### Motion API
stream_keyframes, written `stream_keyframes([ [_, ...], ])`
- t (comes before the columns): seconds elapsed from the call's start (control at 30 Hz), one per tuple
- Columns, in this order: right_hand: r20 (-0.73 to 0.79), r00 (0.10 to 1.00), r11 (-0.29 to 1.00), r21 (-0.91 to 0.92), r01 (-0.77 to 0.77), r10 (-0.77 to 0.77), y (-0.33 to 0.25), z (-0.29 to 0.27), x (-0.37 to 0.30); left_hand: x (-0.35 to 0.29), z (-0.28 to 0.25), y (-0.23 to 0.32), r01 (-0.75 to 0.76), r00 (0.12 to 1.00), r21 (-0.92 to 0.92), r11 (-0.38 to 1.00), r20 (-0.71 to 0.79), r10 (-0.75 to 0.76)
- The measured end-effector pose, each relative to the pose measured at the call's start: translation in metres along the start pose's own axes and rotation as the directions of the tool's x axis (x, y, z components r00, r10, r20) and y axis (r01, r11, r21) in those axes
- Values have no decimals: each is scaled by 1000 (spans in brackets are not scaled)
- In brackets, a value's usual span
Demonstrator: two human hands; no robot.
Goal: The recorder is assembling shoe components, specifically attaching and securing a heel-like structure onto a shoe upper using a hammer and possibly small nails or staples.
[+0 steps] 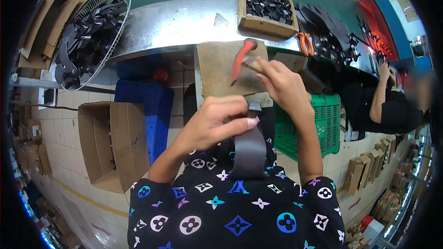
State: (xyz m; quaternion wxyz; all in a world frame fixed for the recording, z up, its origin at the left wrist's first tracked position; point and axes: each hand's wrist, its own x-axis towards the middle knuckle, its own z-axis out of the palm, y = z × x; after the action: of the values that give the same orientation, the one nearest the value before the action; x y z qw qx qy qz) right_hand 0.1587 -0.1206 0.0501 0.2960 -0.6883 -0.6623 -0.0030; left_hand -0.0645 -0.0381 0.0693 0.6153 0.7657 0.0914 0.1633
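Note:
My right hand (pixel 282 83) grips the light handle of a hammer with a red head (pixel 237 64), raised over a worn brown work board (pixel 214 67). The hammer is a little smeared by motion. My left hand (pixel 221 122) is closed on a wide dark brown strap (pixel 249 150), which hangs curved down in front of my shirt. At the strap's upper end, by my left thumb and fingers, sits a small black block-like piece (pixel 254 106). How the piece joins the strap is hidden by my fingers.
A wooden box (pixel 269 26) of small black parts stands on the metal bench (pixel 184 20), near orange-handled pliers (pixel 305 44) and dark straps. At left are a wire basket (pixel 121 41), a blue bin (pixel 159 124) and a cardboard box (pixel 131 150); at right, a green crate (pixel 327 124) and another person (pixel 394 106).

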Motion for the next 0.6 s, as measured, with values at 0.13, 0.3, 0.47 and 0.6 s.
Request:
stream_keyframes([
  [0.13,198,952,943,-194,271,-233,-3,5,0,-12,11,33,170,985,-301,939,61,-159],
  [0.3,293,954,-9,956,-294,-58,-57,-1,-39,-10,19,44,374,923,-460,805,267,-276],
  [0.47,334,941,-222,922,-316,48,-76,3,-47,-14,34,35,390,918,-588,709,304,-253],
  [0.6,324,946,-197,928,-316,6,-71,-4,-52,-12,43,40,423,903,-616,664,346,-255],
])
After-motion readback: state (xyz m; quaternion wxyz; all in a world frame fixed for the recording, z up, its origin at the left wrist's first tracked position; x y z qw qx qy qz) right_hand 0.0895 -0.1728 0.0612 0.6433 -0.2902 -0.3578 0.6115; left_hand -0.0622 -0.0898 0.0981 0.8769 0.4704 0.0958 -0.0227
